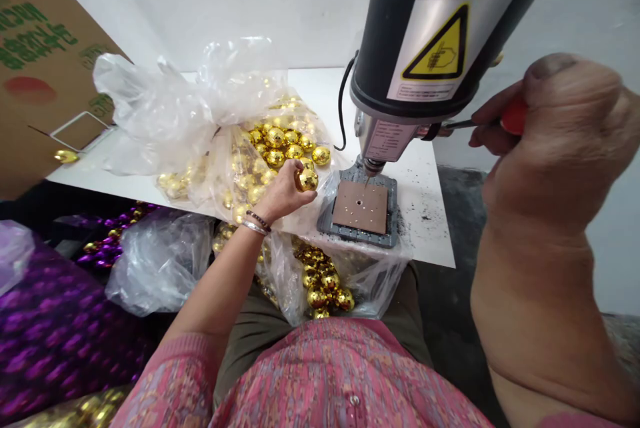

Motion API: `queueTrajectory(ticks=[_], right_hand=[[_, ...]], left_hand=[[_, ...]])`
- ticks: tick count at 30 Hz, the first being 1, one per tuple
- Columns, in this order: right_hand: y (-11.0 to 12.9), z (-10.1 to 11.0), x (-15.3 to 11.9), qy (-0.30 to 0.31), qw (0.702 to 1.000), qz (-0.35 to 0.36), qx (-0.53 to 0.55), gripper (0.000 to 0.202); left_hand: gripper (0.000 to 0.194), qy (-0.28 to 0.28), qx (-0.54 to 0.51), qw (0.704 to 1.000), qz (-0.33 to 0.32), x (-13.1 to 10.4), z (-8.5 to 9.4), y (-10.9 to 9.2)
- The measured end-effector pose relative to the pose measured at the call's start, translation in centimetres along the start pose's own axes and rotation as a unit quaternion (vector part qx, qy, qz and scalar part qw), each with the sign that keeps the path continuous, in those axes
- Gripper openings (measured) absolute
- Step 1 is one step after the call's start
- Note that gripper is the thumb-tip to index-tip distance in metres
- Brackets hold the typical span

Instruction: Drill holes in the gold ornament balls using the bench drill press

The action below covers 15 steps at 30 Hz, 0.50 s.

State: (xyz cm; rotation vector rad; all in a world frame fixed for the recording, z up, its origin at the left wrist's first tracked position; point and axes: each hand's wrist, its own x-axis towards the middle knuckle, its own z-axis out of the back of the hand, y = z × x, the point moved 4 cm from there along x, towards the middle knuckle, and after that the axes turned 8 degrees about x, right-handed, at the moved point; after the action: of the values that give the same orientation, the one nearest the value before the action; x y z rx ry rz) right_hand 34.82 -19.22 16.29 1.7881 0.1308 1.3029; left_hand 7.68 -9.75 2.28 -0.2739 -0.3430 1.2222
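My left hand [284, 193] grips a shiny gold ball [307, 179] between thumb and fingers, just left of the drill press base [393, 225]. Behind it, more gold balls [275, 138] spill from a clear plastic bag [235, 155]. High on the right, my right hand [555, 128] is closed around the red-knobbed feed lever [513, 116] of the drill press [440, 35]. The thin drill bit [367, 180] hangs above a brown square plate [361, 207] with a hole in it, dotted with small shiny bits.
Another bag of gold balls [325, 281] lies at my lap. A cardboard box [55, 61] stands at the left, with a purple bag [65, 335] below. Dark shavings [425, 205] lie on the white table [435, 241]. A black cable [343, 108] runs behind the drill press.
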Motion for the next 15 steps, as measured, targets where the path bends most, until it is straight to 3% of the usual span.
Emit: queueTrajectory(ticks=[3,6,12,15], right_hand=[[-0.4,-0.1,0.0,0.007,1.000,0.005,0.027,0.040],[-0.5,-0.1,0.1,0.015,0.999,0.008,0.028,0.038],[0.2,-0.3,0.1,0.030,0.999,-0.020,0.007,0.036],[0.8,-0.6,0.7,0.033,0.999,-0.025,0.007,0.040]], left_hand=[[0.056,0.046,-0.159,0.984,-0.059,-1.0,-1.0,-1.3],[0.056,0.103,-0.253,0.956,-0.105,-1.4,-2.3,-2.5],[0.062,0.194,-0.320,0.927,-0.029,-1.4,-4.0,-3.8],[0.062,0.207,-0.330,0.921,-0.015,-1.3,-4.1,-4.4]])
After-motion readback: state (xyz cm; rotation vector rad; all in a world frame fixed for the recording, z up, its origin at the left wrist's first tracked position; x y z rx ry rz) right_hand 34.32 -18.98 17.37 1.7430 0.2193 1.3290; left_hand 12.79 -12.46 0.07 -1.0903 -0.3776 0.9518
